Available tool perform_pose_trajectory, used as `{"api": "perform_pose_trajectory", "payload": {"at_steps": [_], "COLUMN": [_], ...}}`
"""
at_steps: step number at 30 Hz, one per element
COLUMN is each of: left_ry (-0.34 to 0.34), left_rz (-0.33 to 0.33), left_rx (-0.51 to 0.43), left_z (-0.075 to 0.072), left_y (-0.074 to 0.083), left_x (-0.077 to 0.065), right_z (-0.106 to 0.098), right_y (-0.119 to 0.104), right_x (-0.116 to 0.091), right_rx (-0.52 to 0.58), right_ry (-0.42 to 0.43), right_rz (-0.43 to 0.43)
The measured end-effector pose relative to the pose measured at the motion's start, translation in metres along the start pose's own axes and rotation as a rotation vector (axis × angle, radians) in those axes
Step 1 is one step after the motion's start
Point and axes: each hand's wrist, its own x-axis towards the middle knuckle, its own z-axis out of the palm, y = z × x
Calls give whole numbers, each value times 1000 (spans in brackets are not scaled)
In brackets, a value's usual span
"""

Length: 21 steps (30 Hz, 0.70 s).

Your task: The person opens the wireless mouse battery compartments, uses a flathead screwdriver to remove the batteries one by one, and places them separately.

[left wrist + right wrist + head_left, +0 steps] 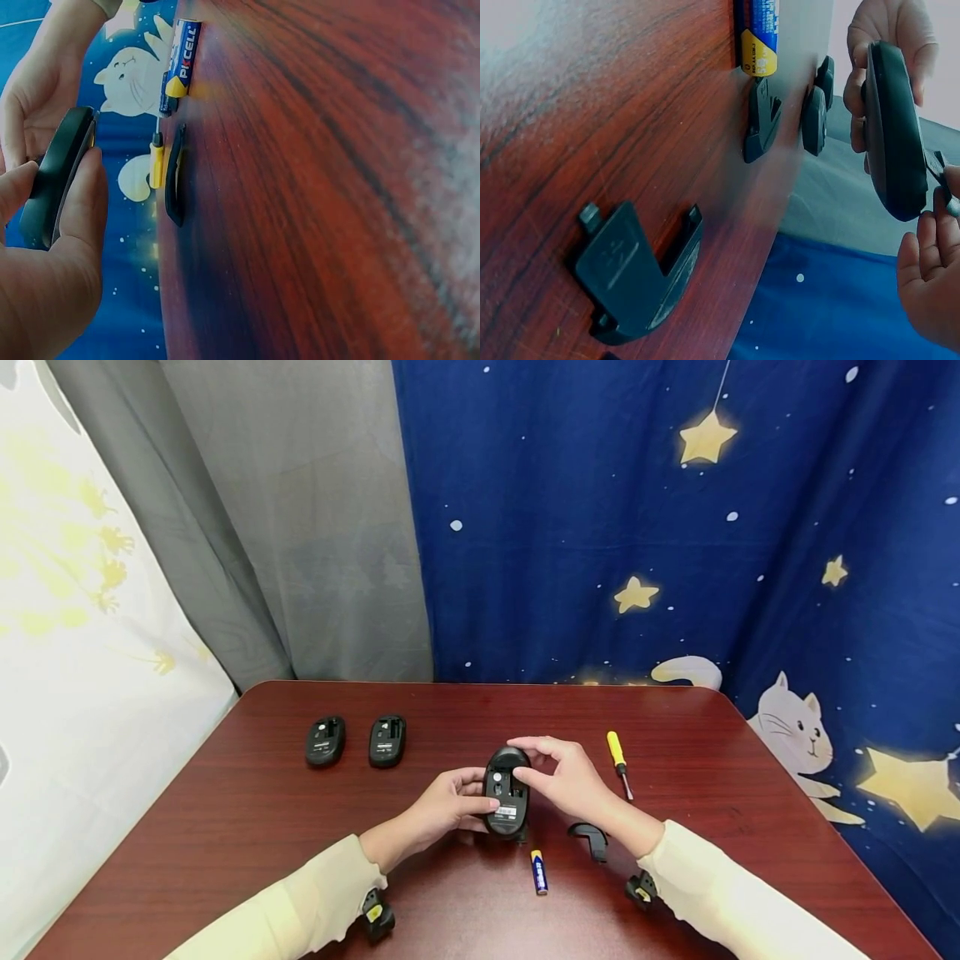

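My left hand (446,806) grips a black computer mouse (512,818) by its side, underside toward me. Its battery compartment stands uncovered, and a pale label shows below it. My right hand (566,777) is at the upper part of the mouse. In the right wrist view, the right thumb and fingers pinch a small dark piece (934,161) with a shiny end at the underside; its kind is unclear. A blue and yellow AA battery (539,872) lies below the mouse. A black battery cover (590,841) lies under the right forearm.
Two more black mice (325,742), undersides up with compartments uncovered, lie at the back left. A yellow-handled screwdriver (617,756) lies to the right. Another black cover (761,127) lies on the table (225,843) near the battery. Curtains (570,527) hang behind.
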Motion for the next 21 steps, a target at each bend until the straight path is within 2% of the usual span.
{"api": "perform_pose_trajectory", "payload": {"at_steps": [10, 15, 21], "left_ry": [0, 17, 30], "left_rz": [-7, -7, -4], "left_rx": [1, 12, 5], "left_z": [-2, -3, -5], "left_y": [2, 2, 0], "left_x": [-2, -4, -6], "right_z": [-5, -8, -14], "right_y": [-4, -4, 7], "right_x": [5, 11, 22], "right_rx": [227, 298, 397], "right_ry": [16, 72, 134], "right_rz": [114, 233, 349]}}
